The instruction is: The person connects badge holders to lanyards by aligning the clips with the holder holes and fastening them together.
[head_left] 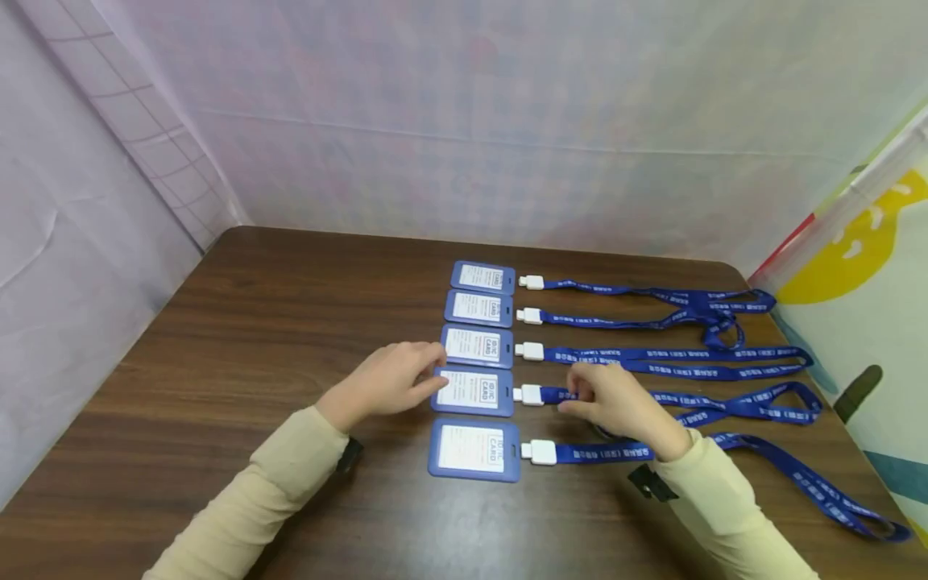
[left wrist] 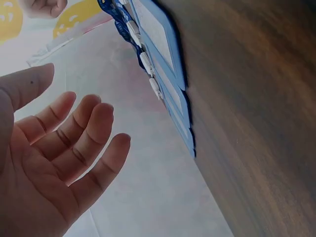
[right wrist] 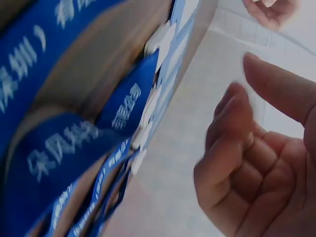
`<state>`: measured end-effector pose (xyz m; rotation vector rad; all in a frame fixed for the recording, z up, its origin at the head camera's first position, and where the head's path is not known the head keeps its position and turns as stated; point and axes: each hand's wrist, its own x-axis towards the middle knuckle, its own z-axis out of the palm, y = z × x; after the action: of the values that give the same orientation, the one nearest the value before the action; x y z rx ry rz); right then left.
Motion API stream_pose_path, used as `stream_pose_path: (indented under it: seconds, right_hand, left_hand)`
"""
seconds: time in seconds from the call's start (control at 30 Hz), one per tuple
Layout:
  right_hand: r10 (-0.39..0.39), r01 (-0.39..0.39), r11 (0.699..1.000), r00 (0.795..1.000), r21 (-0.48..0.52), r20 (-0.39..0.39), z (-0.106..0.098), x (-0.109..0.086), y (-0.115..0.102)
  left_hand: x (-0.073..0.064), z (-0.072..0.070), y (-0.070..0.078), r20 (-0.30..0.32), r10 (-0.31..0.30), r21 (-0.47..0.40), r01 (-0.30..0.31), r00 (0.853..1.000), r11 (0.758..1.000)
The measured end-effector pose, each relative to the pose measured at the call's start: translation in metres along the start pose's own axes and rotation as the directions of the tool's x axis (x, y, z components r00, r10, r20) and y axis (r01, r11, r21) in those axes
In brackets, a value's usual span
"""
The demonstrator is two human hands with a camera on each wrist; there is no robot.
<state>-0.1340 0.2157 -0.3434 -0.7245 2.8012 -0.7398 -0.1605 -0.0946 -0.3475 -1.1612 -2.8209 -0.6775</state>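
Several blue card holders [head_left: 474, 449] lie in a column on the table, each with a white card marked ID/IC CARD. To the right of each is a white clip [head_left: 539, 452] on a blue printed lanyard [head_left: 805, 475]; small gaps separate clips from holders. My left hand [head_left: 391, 377] hovers by the left edge of the second-nearest holder [head_left: 471, 390]; in the left wrist view its fingers [left wrist: 94, 123] are loosely bent and hold nothing. Over the second-nearest lanyard [head_left: 772, 407] is my right hand [head_left: 616, 403]. The right wrist view shows its fingers loosely curled, thumb apart, nothing between them.
The dark wood table [head_left: 290, 314] extends to the left of the holders. A pale cloth [head_left: 464, 137] hangs behind its back edge. On the right is a white sheet with yellow printed shapes [head_left: 848, 258]. One lanyard loop reaches near the table's right edge.
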Motion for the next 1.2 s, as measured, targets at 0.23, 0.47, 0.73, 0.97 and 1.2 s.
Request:
stream_pose_path:
  seconds: [0.23, 0.47, 0.73, 0.97, 1.2]
  right_hand:
    - [-0.006, -0.027, 0.989, 0.975, 0.146, 0.224, 0.01, -0.006, -0.007]
    - [0.009, -0.04, 0.992, 0.965, 0.116, 0.261, 0.025, -0.009, -0.009]
    - [0.001, -0.014, 0.999, 0.969, 0.051, 0.248, 0.039, -0.007, -0.012]
    - [-0.039, 0.026, 0.998, 0.976, 0.062, 0.216, 0.042, -0.007, -0.014]
    - [-0.051, 0.045, 0.998, 0.975, 0.032, 0.217, 0.043, -0.006, -0.014]
  left_hand:
    - [-0.005, 0.001, 0.002, 0.009, 0.047, -0.008, -0.047, 0.999, 0.999]
    - [-0.008, 0.001, 0.004, 0.035, 0.046, -0.005, -0.046, 0.998, 0.999]
    - [-0.01, 0.004, 0.013, 0.078, 0.079, 0.024, -0.081, 0.994, 0.996]
    - [-0.014, 0.013, 0.022, 0.124, 0.156, 0.047, -0.163, 0.98, 0.986]
    - [-0.02, 0.024, 0.027, 0.238, 0.146, 0.173, -0.189, 0.96, 0.966]
